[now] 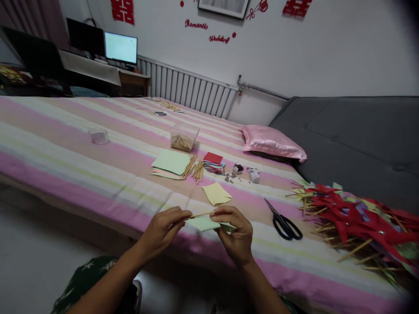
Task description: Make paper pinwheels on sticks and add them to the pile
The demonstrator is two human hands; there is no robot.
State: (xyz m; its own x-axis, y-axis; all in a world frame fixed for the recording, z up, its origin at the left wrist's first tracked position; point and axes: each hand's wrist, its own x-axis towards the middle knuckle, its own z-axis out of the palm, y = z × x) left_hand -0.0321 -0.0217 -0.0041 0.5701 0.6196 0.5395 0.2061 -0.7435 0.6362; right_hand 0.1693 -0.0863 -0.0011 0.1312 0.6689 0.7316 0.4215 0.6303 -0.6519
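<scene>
My left hand [163, 230] pinches one end of a thin wooden stick [202, 214] held level above the bed's front edge. My right hand [236, 234] meets the stick's other end and grips a pale green folded paper [205, 223] just under it. A yellow folded paper square [216, 193] lies on the striped sheet just beyond my hands. Black scissors [283, 222] rest to the right of my right hand.
Further back lie green paper sheets [170, 163], loose sticks [194, 168], a stack of coloured paper [214, 162], a clear box of sticks [183, 138] and small metal bits [229, 177]. A heap of red pinwheels on sticks [356, 222] fills the right. A pink pillow [273, 143] and grey sofa [356, 139] lie behind.
</scene>
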